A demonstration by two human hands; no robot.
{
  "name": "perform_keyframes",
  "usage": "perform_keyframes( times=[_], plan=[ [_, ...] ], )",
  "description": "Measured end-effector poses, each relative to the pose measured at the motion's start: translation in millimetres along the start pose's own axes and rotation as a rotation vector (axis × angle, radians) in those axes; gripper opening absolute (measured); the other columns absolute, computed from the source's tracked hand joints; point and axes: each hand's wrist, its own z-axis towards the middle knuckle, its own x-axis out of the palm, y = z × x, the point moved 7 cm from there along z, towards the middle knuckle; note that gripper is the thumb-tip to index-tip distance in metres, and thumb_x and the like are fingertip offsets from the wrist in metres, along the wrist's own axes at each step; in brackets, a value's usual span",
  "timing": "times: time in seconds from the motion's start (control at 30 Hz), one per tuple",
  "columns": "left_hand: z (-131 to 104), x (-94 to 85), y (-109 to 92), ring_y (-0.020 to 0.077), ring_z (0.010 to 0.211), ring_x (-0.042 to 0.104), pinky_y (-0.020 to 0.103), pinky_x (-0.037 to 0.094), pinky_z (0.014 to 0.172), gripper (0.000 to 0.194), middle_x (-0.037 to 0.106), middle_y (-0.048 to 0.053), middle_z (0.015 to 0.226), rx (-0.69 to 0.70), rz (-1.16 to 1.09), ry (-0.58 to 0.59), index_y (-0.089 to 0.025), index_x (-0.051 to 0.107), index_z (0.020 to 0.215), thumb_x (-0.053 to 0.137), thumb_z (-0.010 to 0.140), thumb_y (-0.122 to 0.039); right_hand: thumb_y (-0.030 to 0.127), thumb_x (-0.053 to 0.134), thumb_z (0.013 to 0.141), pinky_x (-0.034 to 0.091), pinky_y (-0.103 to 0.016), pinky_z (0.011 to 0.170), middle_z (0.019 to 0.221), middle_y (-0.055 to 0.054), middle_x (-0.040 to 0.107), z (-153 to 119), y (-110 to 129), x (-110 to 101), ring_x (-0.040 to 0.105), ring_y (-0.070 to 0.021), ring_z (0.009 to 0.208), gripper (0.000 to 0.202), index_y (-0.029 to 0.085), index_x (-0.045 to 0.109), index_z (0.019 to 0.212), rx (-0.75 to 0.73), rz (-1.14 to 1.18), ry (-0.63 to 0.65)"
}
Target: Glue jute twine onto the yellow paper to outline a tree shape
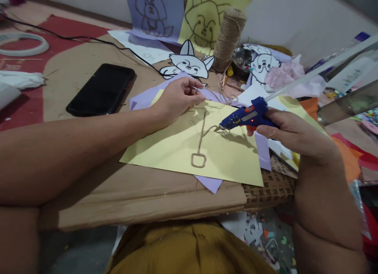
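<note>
My right hand is wrapped round a blue hot glue gun with a small red light; a long glue stick runs out of its back. Its nozzle is at the end of a curved piece of twine on a yellow sheet of paper. That curve branches off a straight twine line, below which sits a small twine square. Above the sheet, my left hand pinches a thin strand of twine. Purple paper lies underneath.
A black phone lies at the left, with a tape roll beyond it. Behind the sheet are a twine spool, a fox cut-out and twine drawings on purple and yellow paper. Cardboard covers the table; scraps crowd the right.
</note>
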Motion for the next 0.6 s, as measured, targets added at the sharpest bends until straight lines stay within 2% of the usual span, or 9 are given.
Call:
perform_keyframes(
  times=[0.47, 0.6],
  plan=[
    [-1.3, 1.3, -2.2, 0.0050, 0.047, 0.043, 0.023, 0.022, 0.043, 0.028, 0.060, -0.005, 0.069, 0.010, 0.006, 0.003, -0.017, 0.068, 0.101, 0.076, 0.083, 0.004, 0.062, 0.059, 0.102, 0.055, -0.038, 0.088, 0.103, -0.005, 0.078, 2.0, 8.4, 1.7, 0.069, -0.0266, 0.093, 0.045, 0.024, 0.079, 0.093, 0.015, -0.042, 0.001],
    [-1.6, 1.3, -1.9, 0.0041, 0.047, 0.043, 0.021, 0.023, 0.043, 0.029, 0.061, -0.005, 0.070, -0.007, 0.019, 0.001, -0.018, 0.068, 0.102, 0.077, 0.083, 0.002, 0.063, 0.062, 0.101, 0.055, -0.037, 0.090, 0.110, -0.003, 0.079, 1.1, 6.9, -1.4, 0.071, -0.0262, 0.099, 0.041, 0.025, 0.079, 0.098, 0.023, -0.014, -0.032]
  ],
)
